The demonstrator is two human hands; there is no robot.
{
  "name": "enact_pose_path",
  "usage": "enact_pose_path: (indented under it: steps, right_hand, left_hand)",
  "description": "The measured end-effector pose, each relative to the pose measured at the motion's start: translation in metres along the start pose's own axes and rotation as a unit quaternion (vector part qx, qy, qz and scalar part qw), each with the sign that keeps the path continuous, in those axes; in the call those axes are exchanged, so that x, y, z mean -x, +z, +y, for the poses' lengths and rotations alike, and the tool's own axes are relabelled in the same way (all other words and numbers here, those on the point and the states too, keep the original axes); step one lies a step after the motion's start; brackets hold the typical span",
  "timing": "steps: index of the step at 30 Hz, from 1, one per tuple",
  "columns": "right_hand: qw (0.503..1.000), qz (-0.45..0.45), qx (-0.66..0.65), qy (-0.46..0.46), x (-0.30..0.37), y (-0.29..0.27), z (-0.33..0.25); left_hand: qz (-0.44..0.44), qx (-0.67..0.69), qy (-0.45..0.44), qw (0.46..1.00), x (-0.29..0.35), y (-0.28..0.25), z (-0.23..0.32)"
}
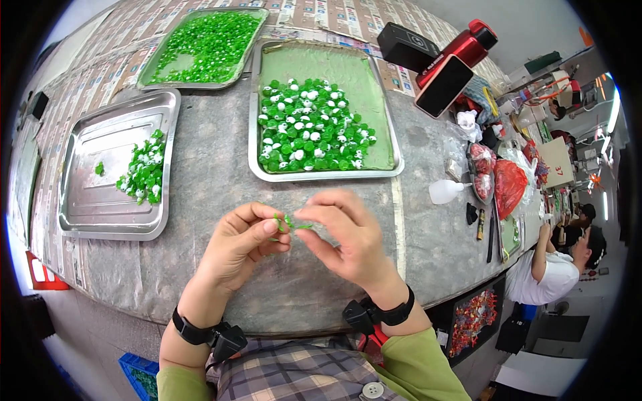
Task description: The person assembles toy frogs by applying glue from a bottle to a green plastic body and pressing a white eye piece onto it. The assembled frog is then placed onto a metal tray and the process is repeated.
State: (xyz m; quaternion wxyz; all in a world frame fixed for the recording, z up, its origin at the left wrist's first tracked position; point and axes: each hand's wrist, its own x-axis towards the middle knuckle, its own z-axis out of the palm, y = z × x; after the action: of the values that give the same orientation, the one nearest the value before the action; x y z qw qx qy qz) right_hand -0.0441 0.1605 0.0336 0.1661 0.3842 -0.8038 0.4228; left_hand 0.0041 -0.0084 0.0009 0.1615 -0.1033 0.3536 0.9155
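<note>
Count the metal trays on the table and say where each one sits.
3. A bare steel tray at left with a few green pieces; a green-lined tray in the middle with green-and-white pieces; a tray at the far left full of green pieces. None seems hidden.

Bead tray [381, 100] behind hands, 2nd tray [100, 200] to left, 3rd tray [150, 73] far back-left.

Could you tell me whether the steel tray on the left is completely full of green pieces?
No, the left tray holds only a small cluster of green pieces; most is bare metal.
</note>
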Motion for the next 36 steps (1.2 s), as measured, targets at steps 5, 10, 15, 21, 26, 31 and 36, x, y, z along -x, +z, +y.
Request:
enact_pose_path:
  steps: [5,10,15,21,26,31,36]
  right_hand:
    - [0.894,0.401,0.113,0.166,0.010,-0.094,0.033]
    - [0.885,0.347,0.116,0.287,0.081,-0.143,0.107]
    - [0.871,0.192,-0.011,0.452,0.108,-0.134,0.134]
    - [0.888,0.247,-0.028,0.387,0.073,-0.117,0.102]
    - [0.918,0.268,-0.140,0.258,0.015,-0.081,0.022]
    - [0.927,0.274,-0.136,0.216,-0.003,-0.055,-0.014]
    - [0.933,0.267,-0.156,0.181,-0.008,-0.032,-0.028]
  left_hand:
    - [0.046,0.026,0.067,0.996,0.002,0.000,0.006]
    - [0.072,0.029,0.099,0.992,0.002,0.000,0.006]
    - [0.060,0.021,0.078,0.995,0.001,-0.006,0.003]
    - [0.046,-0.009,0.046,0.998,0.001,-0.001,0.002]
    - [0.044,-0.015,0.035,0.998,0.002,-0.003,0.000]
    - [0.033,-0.003,0.027,0.999,0.003,-0.002,0.003]
    - [0.010,0.019,0.016,1.000,0.002,-0.005,0.003]
